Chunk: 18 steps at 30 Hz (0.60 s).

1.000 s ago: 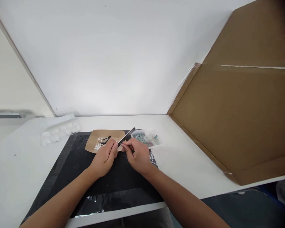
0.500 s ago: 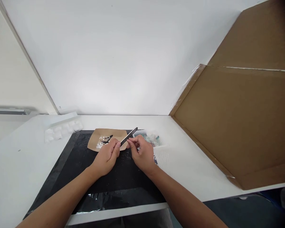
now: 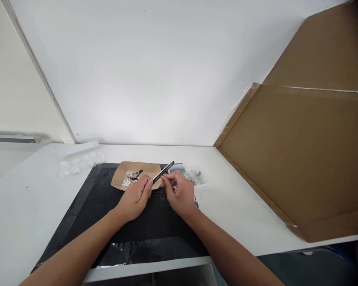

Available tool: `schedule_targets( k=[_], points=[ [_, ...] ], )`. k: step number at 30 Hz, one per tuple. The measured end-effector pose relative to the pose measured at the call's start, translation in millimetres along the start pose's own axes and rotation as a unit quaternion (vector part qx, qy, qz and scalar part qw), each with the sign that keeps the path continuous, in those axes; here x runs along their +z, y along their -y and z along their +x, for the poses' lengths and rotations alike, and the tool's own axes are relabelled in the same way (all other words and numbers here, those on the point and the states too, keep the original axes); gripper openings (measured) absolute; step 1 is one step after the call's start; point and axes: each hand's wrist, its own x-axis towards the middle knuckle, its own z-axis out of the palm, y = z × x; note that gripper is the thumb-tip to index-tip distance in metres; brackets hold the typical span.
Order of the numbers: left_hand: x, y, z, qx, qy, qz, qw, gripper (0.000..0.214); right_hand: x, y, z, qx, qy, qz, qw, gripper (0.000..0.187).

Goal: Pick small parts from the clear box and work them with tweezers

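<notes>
Both hands meet over a black mat point(image 3: 101, 210) on a white table point(image 3: 244, 214). My right hand point(image 3: 180, 194) is closed, pinching black tweezers point(image 3: 164, 171) that slant up to the right. My left hand point(image 3: 135, 198) is closed too, its fingertips pressed together right at the tweezers' lower end; what it pinches is too small to make out. Just beyond the left hand lies a brown paper tray point(image 3: 135, 174) with several small white and dark bits in it.
A clear bag with teal and white pieces point(image 3: 192, 176) lies behind my right hand. A white moulded plastic tray point(image 3: 79, 163) sits at the back left. Large brown cardboard sheets point(image 3: 301, 151) lean along the right side. A white wall stands behind the table.
Both hands stayed together and edged slightly away from me toward the brown tray. The view shifted a little; the grip on the tweezers is unchanged.
</notes>
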Motion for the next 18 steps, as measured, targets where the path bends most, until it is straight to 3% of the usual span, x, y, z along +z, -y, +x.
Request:
schedule_targets(
  k=[8,14,18],
  points=[
    [0.5,0.5,0.4,-0.001,0.002,0.007,1.0,0.034,7.4,1.7,-7.9,-0.07,0.036,-0.037,0.996,0.017],
    [0.7,-1.0,-0.1,-0.004,0.003,0.004,1.0,0.035,2.3,-0.9,-1.9,-0.021,0.005,-0.014,1.0,0.016],
    [0.9,0.2,-0.1,-0.007,0.002,0.014,1.0,0.034,4.1,-0.8,-4.3,-0.053,0.024,-0.023,0.998,0.014]
  ],
)
